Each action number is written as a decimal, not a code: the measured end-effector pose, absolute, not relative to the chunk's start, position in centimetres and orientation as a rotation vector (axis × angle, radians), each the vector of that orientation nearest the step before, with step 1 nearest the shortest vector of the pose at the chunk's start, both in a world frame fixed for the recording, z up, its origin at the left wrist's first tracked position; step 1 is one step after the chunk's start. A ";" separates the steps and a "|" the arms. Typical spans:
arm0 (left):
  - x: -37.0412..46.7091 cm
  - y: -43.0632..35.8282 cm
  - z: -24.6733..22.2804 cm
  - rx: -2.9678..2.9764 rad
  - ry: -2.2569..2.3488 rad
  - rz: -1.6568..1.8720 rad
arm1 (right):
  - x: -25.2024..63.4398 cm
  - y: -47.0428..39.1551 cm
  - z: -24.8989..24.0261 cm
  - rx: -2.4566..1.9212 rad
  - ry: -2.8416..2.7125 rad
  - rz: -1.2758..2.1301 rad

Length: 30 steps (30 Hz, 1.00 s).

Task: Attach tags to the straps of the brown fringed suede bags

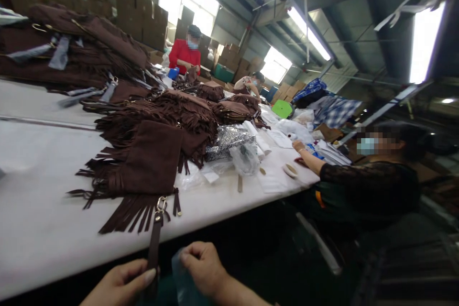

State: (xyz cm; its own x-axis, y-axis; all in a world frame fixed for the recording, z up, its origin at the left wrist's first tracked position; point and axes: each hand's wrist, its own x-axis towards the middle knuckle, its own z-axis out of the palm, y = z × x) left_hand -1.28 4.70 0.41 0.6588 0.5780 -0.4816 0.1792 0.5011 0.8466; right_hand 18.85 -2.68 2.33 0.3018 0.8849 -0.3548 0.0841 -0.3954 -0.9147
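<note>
At the near table edge, my left hand pinches a dark brown strap that hangs over the side. A metal clasp joins this strap to a brown fringed bag, which lies flat on the table with its fringe spread to the left and front. Just right of the strap, my right hand is closed on the upper edge of a thin, bluish see-through plastic sleeve. The sleeve's lower part runs out of view.
More brown fringed bags are heaped behind on the white table. Clear plastic wrap and a tape roll lie to the right. A co-worker reaches in from the right; another in red stands across the table.
</note>
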 end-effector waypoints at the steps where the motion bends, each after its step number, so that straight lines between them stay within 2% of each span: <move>1: -1.2 4.8 0.9 1.006 0.841 0.292 | 18.8 -2.9 2.5 -1.742 -0.892 1.162; 12: 2.0 3.1 5.6 0.903 1.068 0.547 | 17.2 -4.0 3.5 -1.737 -0.889 1.137; 23: 3.7 2.1 4.4 1.060 1.208 0.665 | 19.3 -5.0 3.8 -1.508 -1.008 1.249; 30: 4.9 1.8 4.8 1.001 1.278 0.659 | 20.8 -4.8 3.0 -1.484 -0.897 1.351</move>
State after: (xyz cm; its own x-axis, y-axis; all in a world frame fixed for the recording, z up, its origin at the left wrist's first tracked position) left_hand 4.87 1.85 4.80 0.2050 0.8619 -0.4637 0.1221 0.4476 0.8859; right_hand 20.79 -4.80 2.97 0.1360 0.9347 -0.3283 -0.0601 -0.3230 -0.9445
